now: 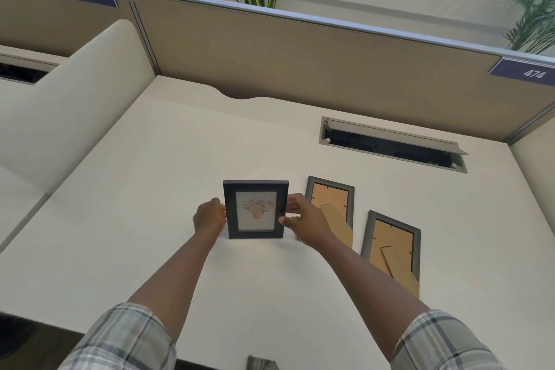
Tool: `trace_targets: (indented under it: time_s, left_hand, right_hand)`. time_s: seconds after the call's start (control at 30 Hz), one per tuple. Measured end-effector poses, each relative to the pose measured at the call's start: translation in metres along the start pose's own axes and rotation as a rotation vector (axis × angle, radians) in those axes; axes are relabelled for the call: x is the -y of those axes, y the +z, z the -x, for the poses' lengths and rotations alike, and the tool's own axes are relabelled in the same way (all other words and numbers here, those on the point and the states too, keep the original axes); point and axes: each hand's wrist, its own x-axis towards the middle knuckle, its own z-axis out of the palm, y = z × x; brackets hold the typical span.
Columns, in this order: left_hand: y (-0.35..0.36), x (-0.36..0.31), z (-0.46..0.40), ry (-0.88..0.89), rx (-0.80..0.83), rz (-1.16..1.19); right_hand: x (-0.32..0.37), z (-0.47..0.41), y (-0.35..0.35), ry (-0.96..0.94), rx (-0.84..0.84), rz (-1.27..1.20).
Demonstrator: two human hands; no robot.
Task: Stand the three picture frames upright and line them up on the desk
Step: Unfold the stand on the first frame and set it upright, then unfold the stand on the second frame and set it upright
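Observation:
A dark blue picture frame [256, 209] with a flower print stands upright on the white desk [150, 189], facing me. My left hand [209, 217] grips its left edge and my right hand [301, 216] grips its right edge. To the right, a grey frame [329, 191] lies face down with its cardboard back and stand showing, partly hidden by my right hand. Further right and nearer to me, another grey frame [392, 245] also lies face down, its stand pointing toward the desk's front edge.
An open cable tray [393, 144] is set into the desk at the back right. A tan partition wall [300, 54] closes off the back, and a cream side panel [75, 99] stands on the left. Plants rise behind the partition.

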Motion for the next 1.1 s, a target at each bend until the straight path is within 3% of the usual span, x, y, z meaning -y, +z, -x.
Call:
trace_targets:
  time_s: [0.07, 0.13, 0.3, 0.43, 0.53, 0.67, 0.97, 1.1]
  left_hand:
    - [0.002, 0.007, 0.008, -0.067, -0.179, -0.089]
    - [0.009, 0.016, 0.024, -0.142, -0.255, -0.191]
    - [0.059, 0.037, 0.072, -0.071, -0.026, -0.534]
    - [0.123, 0.023, 0.1, 0.164, 0.176, -0.602]
    - [0.166, -0.001, 0.106, 0.339, 0.24, -0.635]
    - [0.216, -0.028, 0.093, 0.316, 0.251, -0.602]
    - [0.266, -0.037, 0.066, 0.125, 0.132, -0.663]
    - [0.267, -0.04, 0.066, 0.211, 0.103, -0.656]
  right_hand:
    - [-0.011, 0.004, -0.011, 0.005, -0.07, 0.051]
    - [-0.023, 0.009, -0.025, 0.007, -0.133, 0.094]
    - [-0.056, 0.018, -0.055, 0.074, -0.177, 0.233]
    - [-0.075, 0.021, -0.071, 0.111, -0.243, 0.609]
    - [-0.085, 0.024, -0.079, 0.166, -0.232, 0.685]
    - [-0.095, 0.019, -0.085, 0.23, -0.121, 0.438]
    - [-0.11, 0.019, -0.119, 0.336, -0.077, -0.093]
    - [-0.12, 0.02, -0.13, 0.412, -0.133, -0.232]
